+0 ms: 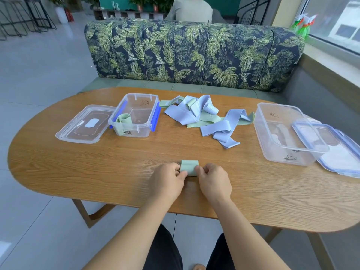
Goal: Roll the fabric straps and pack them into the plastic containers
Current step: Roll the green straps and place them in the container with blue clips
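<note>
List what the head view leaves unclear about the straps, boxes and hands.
All in the head view:
Green roll: near side hidden by the left hand and right hand, which pinch it.
Strap pile: straps overlap, so the count is unclear.
Right lid: cut off by the frame's right edge.
Dark marks on the small container: too small to read.

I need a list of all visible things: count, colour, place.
Oval wooden table: one, brown.
Small clear plastic container: one, blue clips, table left.
Rolled green fabric strap: one, inside small container.
Flat clear lid: one, left of small container.
Loose fabric straps: pile, light blue and green, table centre.
Large clear plastic container: one, table right.
Blue-rimmed clear lid: one, right of large container.
Green leaf-print sofa: one, behind table.
Green fabric strap roll: one, near edge, between hands.
Left hand, right hand: fingers pinch the roll.
</note>
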Demonstrator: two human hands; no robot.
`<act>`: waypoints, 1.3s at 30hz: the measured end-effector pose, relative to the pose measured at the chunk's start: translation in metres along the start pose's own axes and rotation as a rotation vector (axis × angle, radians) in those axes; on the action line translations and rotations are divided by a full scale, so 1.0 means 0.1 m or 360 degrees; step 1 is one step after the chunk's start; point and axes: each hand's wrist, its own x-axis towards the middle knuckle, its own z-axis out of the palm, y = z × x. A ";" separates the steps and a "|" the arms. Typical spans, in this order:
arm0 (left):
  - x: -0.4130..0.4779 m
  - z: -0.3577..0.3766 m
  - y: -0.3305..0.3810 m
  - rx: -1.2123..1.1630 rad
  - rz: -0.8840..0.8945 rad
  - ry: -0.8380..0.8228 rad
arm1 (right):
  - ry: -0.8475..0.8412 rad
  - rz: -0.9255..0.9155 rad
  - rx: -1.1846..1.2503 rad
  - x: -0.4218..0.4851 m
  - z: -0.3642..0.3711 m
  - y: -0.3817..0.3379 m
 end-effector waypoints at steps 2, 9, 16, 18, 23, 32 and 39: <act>0.08 0.03 -0.03 -0.0149 -0.0014 -0.0034 | -0.0019 0.0028 0.0005 0.07 -0.02 -0.02; 0.29 0.08 -0.04 -0.0456 0.0067 -0.0168 | -0.0088 0.0126 0.0075 0.28 -0.02 -0.05; 0.44 0.09 -0.05 -0.0406 0.0040 -0.0181 | -0.0042 -0.0107 0.0369 0.28 0.01 0.07; 0.48 0.09 -0.04 -0.0399 0.0031 -0.0191 | -0.0059 -0.0128 0.0317 0.29 0.01 0.05; 0.49 0.10 -0.08 -0.0324 0.0177 -0.0222 | -0.0099 -0.0074 0.0279 0.39 -0.01 0.00; 0.61 0.02 -0.04 -0.0137 0.0242 -0.0472 | -0.0179 -0.0045 0.0297 0.51 -0.01 -0.03; 0.62 -0.16 -0.04 -0.0375 0.0239 -0.0498 | -0.0225 -0.0154 0.0384 0.48 -0.07 -0.12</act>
